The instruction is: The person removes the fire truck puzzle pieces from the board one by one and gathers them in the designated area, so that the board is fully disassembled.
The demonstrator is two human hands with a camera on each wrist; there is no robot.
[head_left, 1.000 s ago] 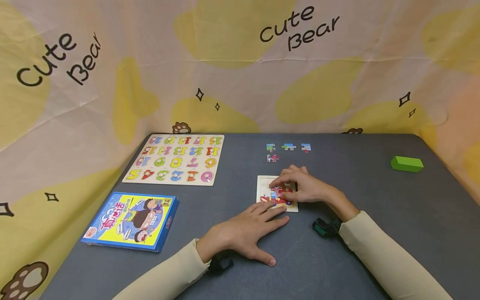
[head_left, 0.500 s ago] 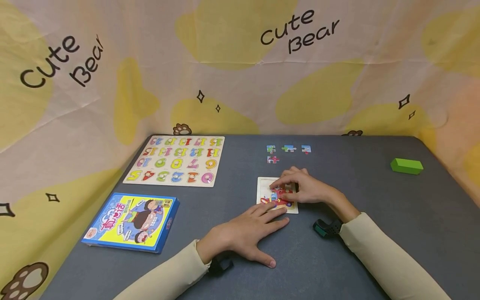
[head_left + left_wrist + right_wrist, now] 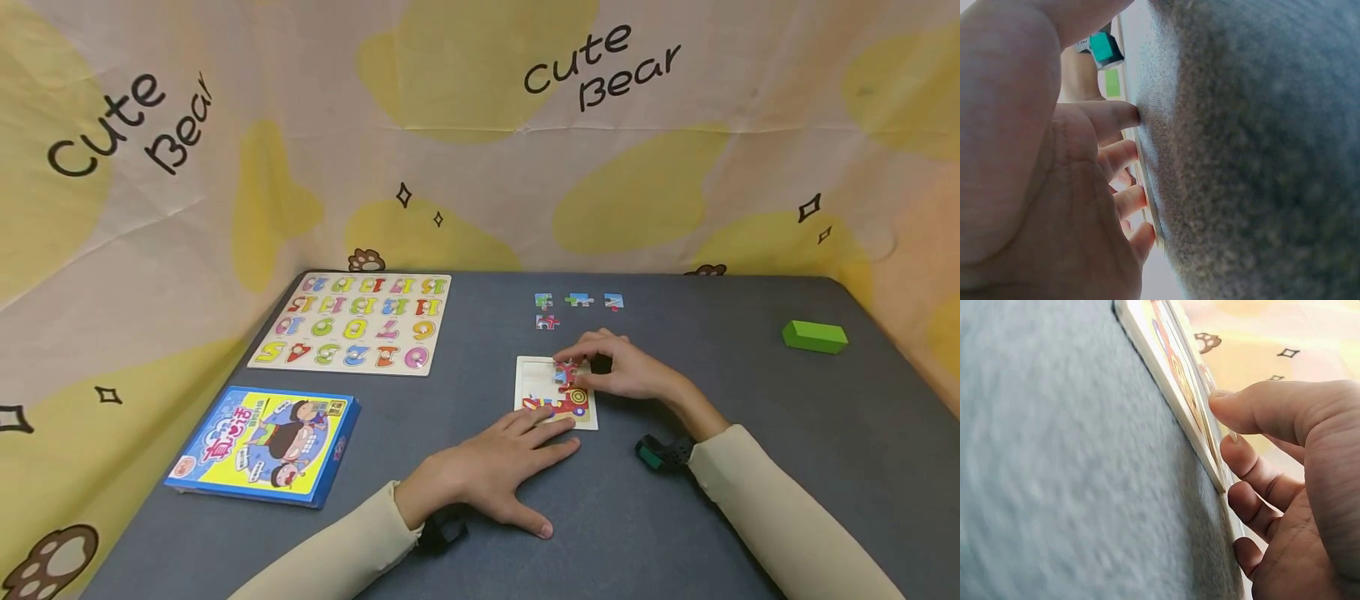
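With right hand (image 3: 626, 367), pinching puzzle piece (image 3: 566, 373) at one o'clock of tray (image 3: 534, 377). Resting left hand (image 3: 495, 462), spread wide, at six o'clock.

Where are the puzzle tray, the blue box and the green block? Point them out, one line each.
Puzzle tray (image 3: 536, 375): head view, on the bare pale base at its upper left.
Blue box (image 3: 264, 444): head view, mid printed top face.
Green block (image 3: 812, 341): head view, its near side.

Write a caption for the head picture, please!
Right hand pinches a puzzle piece over the board; left hand rests at its near edge.
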